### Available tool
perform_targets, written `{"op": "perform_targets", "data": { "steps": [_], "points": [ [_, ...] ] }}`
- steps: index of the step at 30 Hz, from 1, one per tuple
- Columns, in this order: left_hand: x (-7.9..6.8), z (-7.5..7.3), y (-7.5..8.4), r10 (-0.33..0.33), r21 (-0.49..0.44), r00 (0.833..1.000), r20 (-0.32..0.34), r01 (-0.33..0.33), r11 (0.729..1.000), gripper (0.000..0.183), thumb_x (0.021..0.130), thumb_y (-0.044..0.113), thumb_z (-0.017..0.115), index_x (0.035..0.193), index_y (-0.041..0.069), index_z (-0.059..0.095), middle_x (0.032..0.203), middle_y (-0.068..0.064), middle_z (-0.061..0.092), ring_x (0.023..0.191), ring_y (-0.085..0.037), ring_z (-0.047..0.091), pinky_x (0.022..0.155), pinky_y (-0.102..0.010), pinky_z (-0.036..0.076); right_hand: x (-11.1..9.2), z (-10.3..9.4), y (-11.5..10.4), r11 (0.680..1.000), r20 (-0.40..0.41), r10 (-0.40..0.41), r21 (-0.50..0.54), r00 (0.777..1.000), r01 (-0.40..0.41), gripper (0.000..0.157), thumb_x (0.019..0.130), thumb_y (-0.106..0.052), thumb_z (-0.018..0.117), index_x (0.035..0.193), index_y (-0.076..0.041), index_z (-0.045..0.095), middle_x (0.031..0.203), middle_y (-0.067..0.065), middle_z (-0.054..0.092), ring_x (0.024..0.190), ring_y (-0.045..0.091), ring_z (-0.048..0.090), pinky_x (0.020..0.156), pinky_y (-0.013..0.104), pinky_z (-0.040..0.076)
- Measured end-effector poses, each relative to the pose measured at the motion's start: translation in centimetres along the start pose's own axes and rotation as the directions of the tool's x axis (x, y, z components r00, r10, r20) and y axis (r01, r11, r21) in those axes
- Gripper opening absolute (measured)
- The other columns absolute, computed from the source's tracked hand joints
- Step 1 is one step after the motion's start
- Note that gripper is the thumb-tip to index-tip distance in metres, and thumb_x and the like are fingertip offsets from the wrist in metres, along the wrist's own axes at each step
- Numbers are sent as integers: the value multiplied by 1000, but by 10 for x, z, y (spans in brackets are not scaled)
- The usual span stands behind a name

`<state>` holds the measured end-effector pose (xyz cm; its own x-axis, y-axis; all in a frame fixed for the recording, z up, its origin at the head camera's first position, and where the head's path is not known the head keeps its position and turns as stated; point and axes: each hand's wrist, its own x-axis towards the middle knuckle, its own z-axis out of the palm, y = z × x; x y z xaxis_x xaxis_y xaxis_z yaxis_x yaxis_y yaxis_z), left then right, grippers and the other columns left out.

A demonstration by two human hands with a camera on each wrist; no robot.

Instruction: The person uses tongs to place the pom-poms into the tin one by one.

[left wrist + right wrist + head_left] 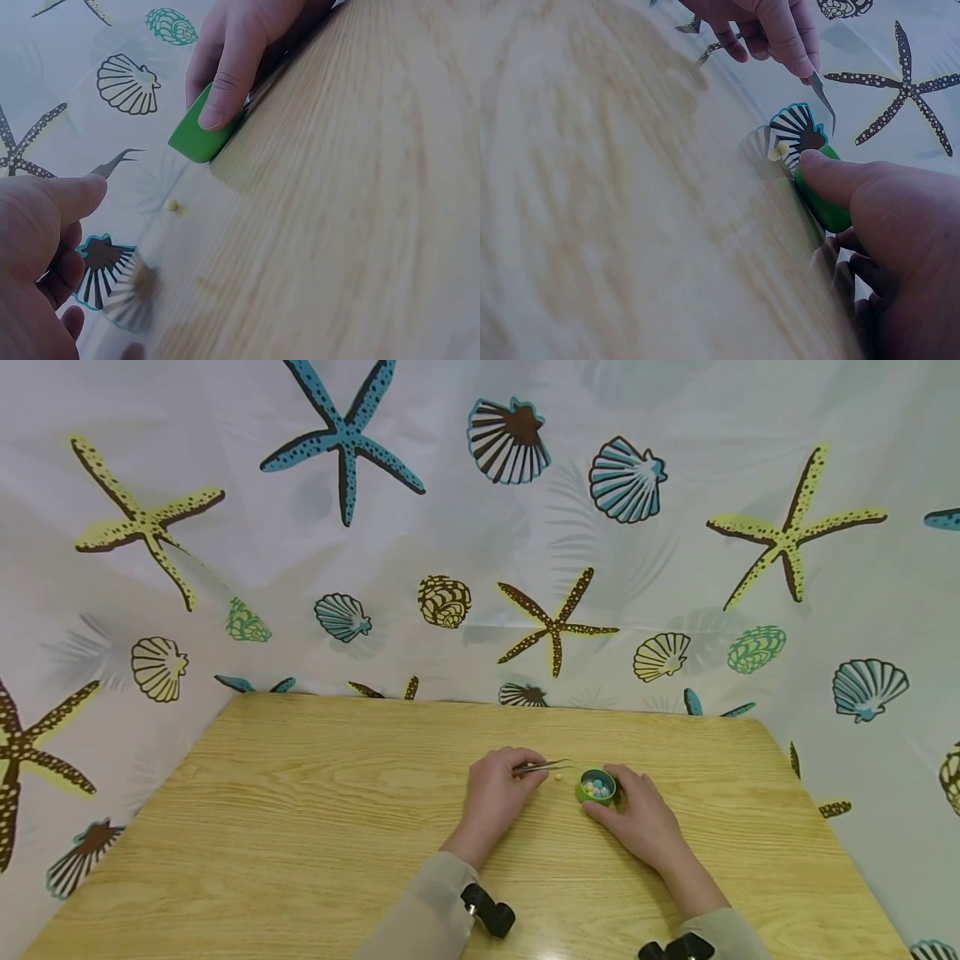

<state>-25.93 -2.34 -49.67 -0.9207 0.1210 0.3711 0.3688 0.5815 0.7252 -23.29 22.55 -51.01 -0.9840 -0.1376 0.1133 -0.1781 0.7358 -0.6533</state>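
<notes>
Between thumb and fingers my left hand [497, 793] pinches a pair of metal tweezers [551, 766], whose bent tips point right, slightly apart. Just below the tips a small yellow bead [558, 777] lies on the wood; the left wrist view shows the same yellow bead [173, 205] standing apart from the tweezers [120, 160]. My right hand [637, 814] grips a small round green cup [587, 797], thumb on the near side and fingers around the far side. Several pastel beads [597, 788] in pink, blue and yellow lie inside the cup.
A light wooden table [300, 810] spreads under both hands. Behind it and at the sides hangs a white cloth [465, 535] printed with starfish and shells. Black camera mounts [491, 912] sit on both sleeves.
</notes>
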Motion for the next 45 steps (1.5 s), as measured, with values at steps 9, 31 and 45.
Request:
{"op": "perform_targets", "data": {
  "steps": [9,31,45],
  "points": [
    [-2,-2,-9,-8,29,1000,-1,8,1000,9,100,23,87,109,21,86,102,5,79,96,-20,71,93,-48,56,-1,0,0,1000,-2,1,1,1000,-1,73,103,-44,81,158,-2,55,161,25,54,157,59,30,126,72,26],
    [-5,3,-19,-8,109,1000,8,8,994,8,99,22,87,107,20,87,97,4,79,90,-19,69,94,-48,53,2,3,2,1000,-3,-8,3,1000,8,74,103,-44,81,158,-2,54,162,26,53,157,61,30,124,74,28],
    [-6,3,-20,26,149,1000,16,-28,989,6,98,20,88,104,20,87,97,3,81,86,-19,69,94,-50,52,0,0,0,1000,-2,-6,-5,1000,6,72,104,-43,80,158,-3,55,161,25,54,157,59,31,124,73,28]
  ]
}}
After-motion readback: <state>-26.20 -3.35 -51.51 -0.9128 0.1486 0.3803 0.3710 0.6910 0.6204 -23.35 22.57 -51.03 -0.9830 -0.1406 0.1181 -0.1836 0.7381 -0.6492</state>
